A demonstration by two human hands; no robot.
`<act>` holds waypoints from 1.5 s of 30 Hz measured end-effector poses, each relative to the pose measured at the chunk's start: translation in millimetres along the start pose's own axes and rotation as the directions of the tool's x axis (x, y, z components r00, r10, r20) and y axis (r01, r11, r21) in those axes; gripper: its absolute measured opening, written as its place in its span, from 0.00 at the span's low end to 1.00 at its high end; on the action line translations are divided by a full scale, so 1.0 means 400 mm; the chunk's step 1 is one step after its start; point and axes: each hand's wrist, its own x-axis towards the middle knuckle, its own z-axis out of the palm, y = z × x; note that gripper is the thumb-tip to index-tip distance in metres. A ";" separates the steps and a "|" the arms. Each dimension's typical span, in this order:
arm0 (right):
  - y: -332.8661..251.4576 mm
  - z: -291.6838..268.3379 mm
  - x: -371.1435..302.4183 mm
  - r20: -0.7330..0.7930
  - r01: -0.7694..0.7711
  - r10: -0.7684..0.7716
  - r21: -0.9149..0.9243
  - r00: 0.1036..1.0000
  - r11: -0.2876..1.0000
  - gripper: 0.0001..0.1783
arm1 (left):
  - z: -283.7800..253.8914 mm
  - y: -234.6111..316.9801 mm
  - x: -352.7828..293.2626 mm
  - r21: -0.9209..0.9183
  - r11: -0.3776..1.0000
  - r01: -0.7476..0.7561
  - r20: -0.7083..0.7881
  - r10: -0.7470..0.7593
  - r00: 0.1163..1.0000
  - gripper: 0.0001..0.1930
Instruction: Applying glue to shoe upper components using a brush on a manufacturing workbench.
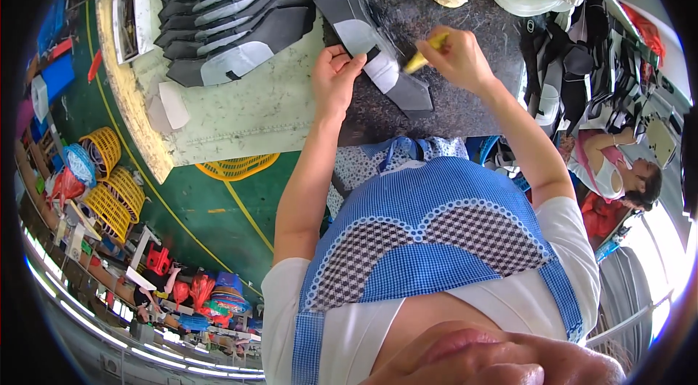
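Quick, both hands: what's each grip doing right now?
Left hand: at the black tab on the black-and-grey piece; whether pinching or merely touching can't be told.
Right hand: closed, holding a yellow tool.

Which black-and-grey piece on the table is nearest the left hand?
The single piece on the dark mat, at the left hand; the others overlap in a row on the pale tabletop, farther left.
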 end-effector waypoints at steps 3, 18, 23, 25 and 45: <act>-0.010 -0.013 -0.029 -0.004 -0.030 0.030 0.008 1.000 1.000 0.15 | -0.009 -0.010 0.008 -0.014 1.000 -0.012 -0.003 0.012 1.000 0.18; -0.109 0.086 -0.023 -0.074 0.460 -0.456 0.040 0.887 0.887 0.09 | -0.041 0.006 0.046 -0.228 0.959 0.168 0.093 -0.150 0.984 0.12; -0.042 0.038 -0.061 -0.140 0.094 -0.047 0.355 0.989 0.930 0.09 | -0.041 0.019 0.022 -0.032 0.994 0.103 0.079 -0.100 0.992 0.12; -0.039 0.006 -0.034 -0.146 0.010 0.064 0.460 0.987 0.888 0.13 | -0.045 0.026 -0.005 -0.051 0.995 0.090 0.133 -0.082 0.988 0.12; -0.363 0.376 0.375 0.379 0.381 -0.128 -0.728 0.916 0.570 0.13 | -0.401 0.066 0.032 -0.333 0.888 -0.316 -0.594 0.063 0.802 0.05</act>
